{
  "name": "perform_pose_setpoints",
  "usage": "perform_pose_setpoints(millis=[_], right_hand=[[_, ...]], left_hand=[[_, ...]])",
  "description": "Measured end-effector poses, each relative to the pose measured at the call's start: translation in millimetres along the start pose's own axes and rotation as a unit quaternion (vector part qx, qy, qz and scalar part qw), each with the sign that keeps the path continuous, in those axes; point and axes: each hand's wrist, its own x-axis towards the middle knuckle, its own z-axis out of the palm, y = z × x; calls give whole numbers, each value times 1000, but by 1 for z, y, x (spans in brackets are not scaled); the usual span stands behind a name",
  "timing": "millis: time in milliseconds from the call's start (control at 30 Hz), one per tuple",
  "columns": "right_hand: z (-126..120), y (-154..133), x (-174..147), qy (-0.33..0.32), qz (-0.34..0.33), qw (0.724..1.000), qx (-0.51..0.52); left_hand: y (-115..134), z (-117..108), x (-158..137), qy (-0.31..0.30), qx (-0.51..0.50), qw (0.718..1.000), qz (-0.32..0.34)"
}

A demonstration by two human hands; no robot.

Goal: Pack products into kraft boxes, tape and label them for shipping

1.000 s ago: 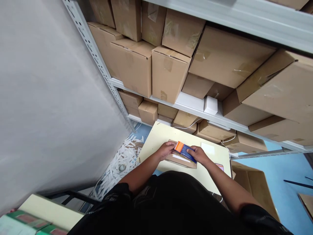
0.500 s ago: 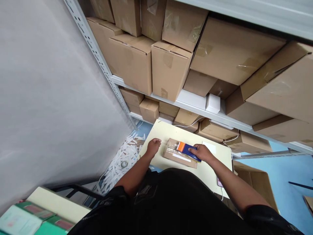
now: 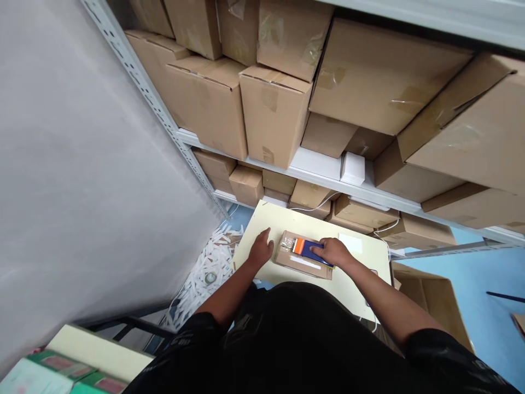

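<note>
On the pale table lies a flat brown cardboard parcel (image 3: 301,271) with clear tape over its left end and a white strip on top. My right hand (image 3: 334,253) is wrapped round a flat dark-blue and orange thing (image 3: 311,251), whose exact kind I cannot make out. Its orange end points left, over the parcel. Left of the parcel, my left hand (image 3: 261,248) is open and holds nothing. Its fingers extend toward the far side of the table, apart from the parcel.
The table (image 3: 283,219) carries a white paper (image 3: 350,242) at right and a phone partly behind my right forearm. Shelves of cardboard boxes (image 3: 276,112) rise beyond it. White paper strips (image 3: 209,262) and a tape roll (image 3: 210,278) lie at left; an open carton (image 3: 430,298) stands right.
My left hand has opened from a closed pinch, its fingers now stretched out. The blue-and-orange thing in my right hand has shifted slightly left. The view has turned a little.
</note>
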Motion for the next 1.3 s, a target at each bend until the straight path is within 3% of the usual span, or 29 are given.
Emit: perform_pose_setpoints(millis=[67, 133, 267, 533, 633, 733, 867, 933, 1033, 1167, 1233, 1300], right_hand=[[-1, 1, 1, -3, -1, 1000, 11], [-2, 2, 3, -8, -4, 1000, 17], [-5, 3, 5, -13, -13, 999, 29], [-19, 25, -10, -19, -17, 990, 138], [-22, 60, -20, -19, -11, 987, 160], [-21, 119, -34, -8, 11, 989, 145], [-5, 201, -51, 22, 88, 985, 147], [5, 224, -51, 35, 119, 983, 137], [18, 225, -33, 12, 112, 988, 102], [31, 199, 4, -42, 115, 986, 116], [40, 190, 16, -70, 152, 970, 174], [52, 187, 18, -99, 209, 935, 269]], left_hand=[[9, -6, -5, -40, 39, 989, 135], [21, -4, -11, -93, 88, 971, 201], [36, 9, -19, -124, 167, 955, 210], [32, 5, -14, -118, 224, 940, 229], [32, 5, -12, -122, 234, 937, 228], [33, 5, -12, -124, 239, 937, 223], [33, 5, -10, -125, 246, 934, 226], [33, 5, -9, -126, 251, 932, 228], [34, 6, -8, -129, 261, 930, 226], [35, 6, -9, -130, 265, 929, 221], [34, 6, -9, -131, 261, 930, 224], [32, 6, -9, -131, 254, 931, 228]])
